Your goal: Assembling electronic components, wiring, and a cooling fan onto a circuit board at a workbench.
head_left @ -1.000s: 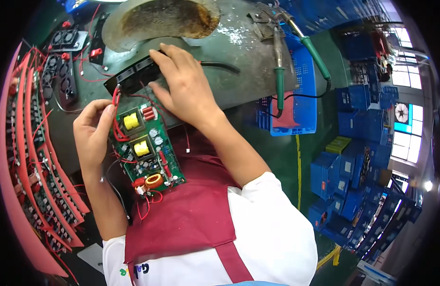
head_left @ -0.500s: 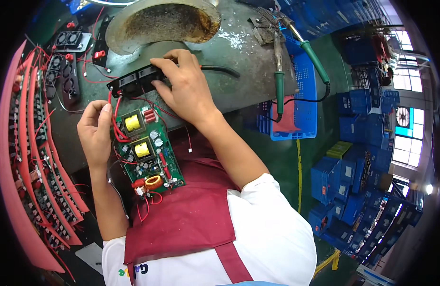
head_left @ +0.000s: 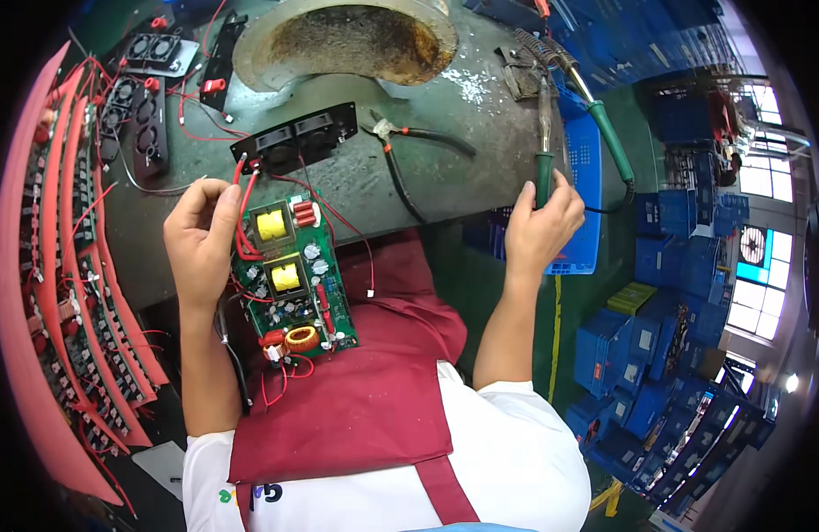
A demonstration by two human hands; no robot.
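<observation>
My right hand (head_left: 544,222) has its fingers closed around the green handle of a soldering iron (head_left: 543,173), whose metal end points to the stand. My left hand (head_left: 201,229) is pinched beside thick red wires, and a thin grey wire (head_left: 152,190) runs into its fingers. Those red wires join a green circuit board (head_left: 325,266) with two yellow transformers to a black fan panel (head_left: 296,140) standing on the bench. The board's lower end rests against my maroon apron. Just right of the panel lie pliers (head_left: 387,131) with black handles, their jaws apart.
A second green-handled iron (head_left: 612,146) stands at the stand (head_left: 520,75). Behind the panel is a stained metal duct (head_left: 250,58). Several fan panels (head_left: 150,124) lie at the far left, near pink sheets (head_left: 50,372) holding circuit boards. A blue crate (head_left: 587,191) stands beyond the bench's right edge.
My right hand has let go of the fan panel and moved right to the soldering iron. The pliers have come fully into sight. My left hand stays by the red wires.
</observation>
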